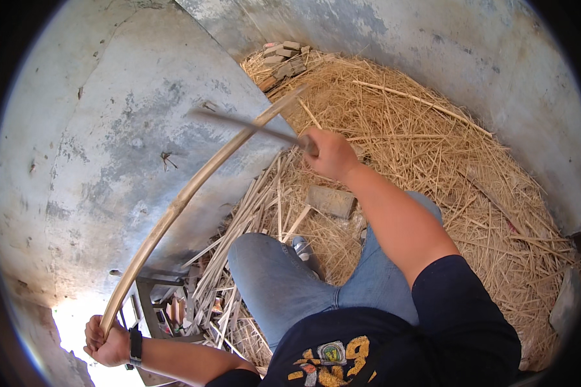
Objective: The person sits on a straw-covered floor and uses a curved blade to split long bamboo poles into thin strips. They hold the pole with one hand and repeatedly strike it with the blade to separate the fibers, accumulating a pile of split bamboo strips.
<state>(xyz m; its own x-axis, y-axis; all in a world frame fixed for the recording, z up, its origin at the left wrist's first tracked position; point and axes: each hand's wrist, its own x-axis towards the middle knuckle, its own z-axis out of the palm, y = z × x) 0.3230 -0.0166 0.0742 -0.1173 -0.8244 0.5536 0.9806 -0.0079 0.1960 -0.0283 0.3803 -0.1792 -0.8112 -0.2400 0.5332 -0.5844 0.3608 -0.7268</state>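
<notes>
A long, slender, pale tan pole (188, 192), smooth but slightly knobbly midway, slants from the lower left to the upper middle; a thin dark tool (229, 120), blurred, crosses over it towards its upper end, whether touching I cannot tell

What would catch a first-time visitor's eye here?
Most likely the long pale pole, sweeping from the left hand at lower left to the upper middle. Next, the blurred dark tool crossing it, held in the right hand. Then the straw-coloured litter spread across the right side.
</notes>
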